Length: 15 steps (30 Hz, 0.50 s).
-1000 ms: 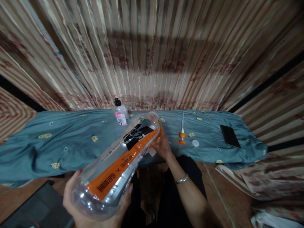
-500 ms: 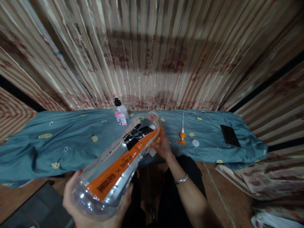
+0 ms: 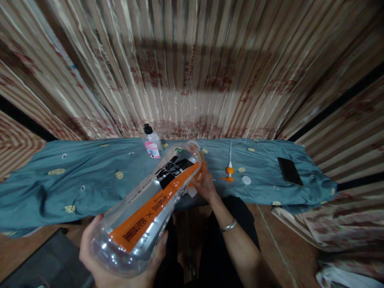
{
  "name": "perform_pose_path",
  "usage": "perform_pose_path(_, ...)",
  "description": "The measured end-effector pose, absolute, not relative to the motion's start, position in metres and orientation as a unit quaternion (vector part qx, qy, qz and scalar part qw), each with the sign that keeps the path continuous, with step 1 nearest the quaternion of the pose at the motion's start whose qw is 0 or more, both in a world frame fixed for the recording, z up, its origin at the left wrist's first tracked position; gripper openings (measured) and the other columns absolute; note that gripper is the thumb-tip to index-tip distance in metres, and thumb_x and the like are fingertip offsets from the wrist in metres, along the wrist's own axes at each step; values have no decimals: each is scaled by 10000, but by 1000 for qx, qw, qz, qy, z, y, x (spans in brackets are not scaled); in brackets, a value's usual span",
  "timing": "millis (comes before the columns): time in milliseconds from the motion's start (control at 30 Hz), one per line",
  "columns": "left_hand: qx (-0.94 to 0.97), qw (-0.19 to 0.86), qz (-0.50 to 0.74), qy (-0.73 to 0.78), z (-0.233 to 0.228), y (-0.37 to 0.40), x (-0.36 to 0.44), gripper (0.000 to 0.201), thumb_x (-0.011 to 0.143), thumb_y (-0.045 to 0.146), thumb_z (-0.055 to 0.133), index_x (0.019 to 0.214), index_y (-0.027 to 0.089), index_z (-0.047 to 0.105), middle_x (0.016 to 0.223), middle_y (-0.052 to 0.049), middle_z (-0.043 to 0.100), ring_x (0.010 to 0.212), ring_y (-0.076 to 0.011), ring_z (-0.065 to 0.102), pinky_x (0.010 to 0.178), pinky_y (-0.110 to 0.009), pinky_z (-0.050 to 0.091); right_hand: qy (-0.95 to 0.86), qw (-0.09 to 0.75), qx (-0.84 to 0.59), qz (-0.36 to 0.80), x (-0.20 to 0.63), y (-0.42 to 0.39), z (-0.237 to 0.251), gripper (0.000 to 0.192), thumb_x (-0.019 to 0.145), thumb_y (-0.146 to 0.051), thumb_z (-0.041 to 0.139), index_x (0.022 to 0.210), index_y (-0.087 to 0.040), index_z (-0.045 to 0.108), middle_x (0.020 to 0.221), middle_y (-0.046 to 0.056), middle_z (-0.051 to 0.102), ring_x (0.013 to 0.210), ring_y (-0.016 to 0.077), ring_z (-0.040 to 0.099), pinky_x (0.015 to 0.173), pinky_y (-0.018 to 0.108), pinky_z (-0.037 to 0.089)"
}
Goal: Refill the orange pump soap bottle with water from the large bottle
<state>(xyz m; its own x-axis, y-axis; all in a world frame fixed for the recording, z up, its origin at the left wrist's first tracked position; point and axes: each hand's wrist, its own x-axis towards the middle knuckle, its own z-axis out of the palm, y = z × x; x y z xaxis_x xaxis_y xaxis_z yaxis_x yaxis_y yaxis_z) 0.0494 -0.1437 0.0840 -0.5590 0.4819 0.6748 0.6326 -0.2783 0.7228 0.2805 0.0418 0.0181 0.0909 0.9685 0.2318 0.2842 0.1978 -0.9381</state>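
A large clear plastic bottle (image 3: pixel 147 204) with an orange, black and silver label lies tilted across the middle of the view, its open neck towards the upper right. My left hand (image 3: pixel 93 252) is wrapped round its wide base. Beside the neck, my right hand (image 3: pixel 205 184) is closed round an orange object (image 3: pixel 201 160), mostly hidden by the bottle and fingers; its full shape cannot be made out. An orange-and-white pump head (image 3: pixel 229 171) with a long tube lies on the cloth right of that hand, next to a round white cap (image 3: pixel 246 180).
A small clear bottle (image 3: pixel 152 145) with a black cap and pink label stands at the back. A black phone (image 3: pixel 289 171) lies on the right of the blue-green cloth (image 3: pixel 99 184). Striped curtains (image 3: pixel 192 80) hang behind. A dark case (image 3: pixel 45 260) is at lower left.
Almost nothing differs. Both hands keep their hold and the large bottle stays at the same tilt; the view has shifted very slightly.
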Motion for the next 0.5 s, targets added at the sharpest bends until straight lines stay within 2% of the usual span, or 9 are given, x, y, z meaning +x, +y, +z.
perform_pose_path(133,-467,56,-644,-603,69,-150,33,1239,537,551,1212,1631,206,744,1480,-115,768,1555,-437,684,1539,-745,349,-593,508,-532,328,281,42,15,713,858,-503,992,1454,-281,670,1335,124,916,1213,407,910,1050,573,773)
perform_pose_path(333,-516,87,-614,-590,72,-149,35,1222,676,519,1182,1752,216,688,1548,-110,768,1310,-316,777,1539,-588,386,-596,502,-536,326,282,43,14,727,859,-505,991,1469,-267,676,1306,133,915,1173,421,916,1011,596,786)
perform_pose_path(500,-506,88,-636,-576,79,-144,37,1196,651,584,1166,1700,227,716,1484,-93,786,1315,-352,773,1528,-688,395,-600,503,-529,328,283,43,15,761,852,-496,985,1505,-266,670,1341,139,907,1234,426,901,1077,619,775)
